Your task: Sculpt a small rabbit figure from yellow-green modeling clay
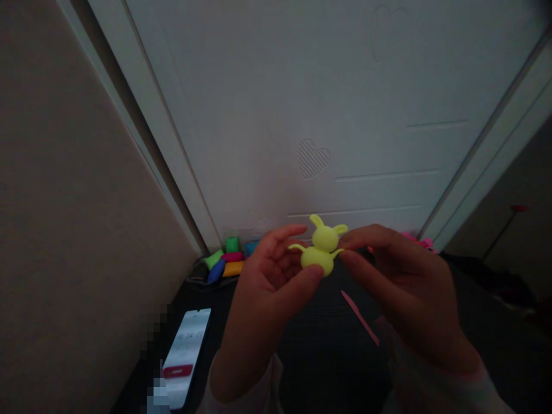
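Observation:
A small yellow clay figure [318, 260] with a round head, two ears, a round body and two thin arms is held up in front of me. My left hand [271, 276] supports its body, thumb pressed on the lower front and fingers curled behind. Thumb and forefinger of my right hand [397, 276] pinch the tip of the figure's right-side arm. Below the hands, a pink clay knife [360, 317] lies on the dark surface.
At left a phone [187, 356] with a lit screen lies on the dark surface [319, 351]. Behind it sit several coloured clay packets [233, 268]. Pink items [418, 241] show partly behind my right hand. A white door [276, 115] with heart patterns stands close ahead.

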`<state>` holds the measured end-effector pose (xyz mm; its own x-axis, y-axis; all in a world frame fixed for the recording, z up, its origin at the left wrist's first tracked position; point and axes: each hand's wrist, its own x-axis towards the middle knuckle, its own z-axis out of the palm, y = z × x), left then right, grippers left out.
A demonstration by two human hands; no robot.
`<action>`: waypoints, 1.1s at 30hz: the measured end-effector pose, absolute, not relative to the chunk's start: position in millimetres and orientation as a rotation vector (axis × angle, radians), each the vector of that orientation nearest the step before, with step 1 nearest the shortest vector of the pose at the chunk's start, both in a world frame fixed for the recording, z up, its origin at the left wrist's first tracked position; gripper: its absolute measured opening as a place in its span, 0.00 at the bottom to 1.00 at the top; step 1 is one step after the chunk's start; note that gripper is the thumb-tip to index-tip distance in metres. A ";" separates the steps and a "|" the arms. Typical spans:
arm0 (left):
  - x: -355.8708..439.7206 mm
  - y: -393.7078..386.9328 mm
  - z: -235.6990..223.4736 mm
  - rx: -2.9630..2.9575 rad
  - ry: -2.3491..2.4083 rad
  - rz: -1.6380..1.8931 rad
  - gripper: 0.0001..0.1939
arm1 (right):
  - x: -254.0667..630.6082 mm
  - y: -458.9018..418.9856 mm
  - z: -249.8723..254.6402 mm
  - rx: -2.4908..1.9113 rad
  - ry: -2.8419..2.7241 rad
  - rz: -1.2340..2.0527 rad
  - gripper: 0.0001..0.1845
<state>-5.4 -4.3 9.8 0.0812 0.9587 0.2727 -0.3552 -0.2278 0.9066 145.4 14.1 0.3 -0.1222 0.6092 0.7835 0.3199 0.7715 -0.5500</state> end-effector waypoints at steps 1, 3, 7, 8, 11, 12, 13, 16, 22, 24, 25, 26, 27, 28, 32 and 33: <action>-5.3 -4.7 9.8 1.175 0.726 1.439 0.18 | 145.3 14.0 0.2 -0.730 -1.718 0.290 0.05; -5.1 -5.3 10.0 1.167 0.729 1.447 0.18 | 145.0 14.0 0.1 -0.727 -1.710 0.300 0.06; -5.1 -5.6 10.6 1.176 0.733 1.449 0.18 | 145.0 14.0 0.1 -0.745 -1.714 0.301 0.05; -5.3 -5.5 10.6 1.179 0.736 1.450 0.18 | 145.0 14.0 0.1 -0.745 -1.712 0.299 0.05; -5.5 -4.8 10.2 1.182 0.741 1.458 0.18 | 145.1 13.7 -0.2 -0.737 -1.703 0.306 0.05; -5.5 -4.7 10.0 1.181 0.744 1.461 0.18 | 145.0 13.6 -0.3 -0.733 -1.699 0.310 0.05; -5.4 -4.6 9.9 1.179 0.749 1.462 0.18 | 144.9 13.4 -0.4 -0.729 -1.695 0.313 0.06; -5.4 -4.8 9.9 1.185 0.738 1.466 0.18 | 144.0 12.9 -0.3 -0.725 -1.683 0.322 0.06; -5.2 -4.9 9.9 1.169 0.720 1.460 0.17 | 142.2 13.1 -0.9 -0.733 -1.632 0.331 0.05; -4.2 -4.4 9.6 1.160 0.711 1.484 0.18 | 141.9 13.7 -2.2 -0.714 -1.587 0.384 0.06; -3.4 -4.3 9.4 1.153 0.696 1.506 0.18 | 141.5 13.7 -2.8 -0.698 -1.562 0.417 0.06; -2.4 -4.2 9.3 1.144 0.676 1.532 0.18 | 141.0 13.5 -3.4 -0.680 -1.539 0.440 0.07; -1.2 -4.3 9.3 1.130 0.659 1.560 0.18 | 140.3 12.8 -3.8 -0.663 -1.523 0.445 0.07; 0.2 -4.7 9.3 1.116 0.645 1.587 0.18 | 139.4 11.8 -4.0 -0.649 -1.519 0.429 0.06; 6.2 -7.6 9.9 1.088 0.634 1.662 0.18 | 133.4 5.0 -2.8 -0.608 -1.556 0.300 0.08; 7.3 -8.3 10.2 1.084 0.634 1.676 0.18 | 131.7 3.4 -2.3 -0.597 -1.560 0.278 0.09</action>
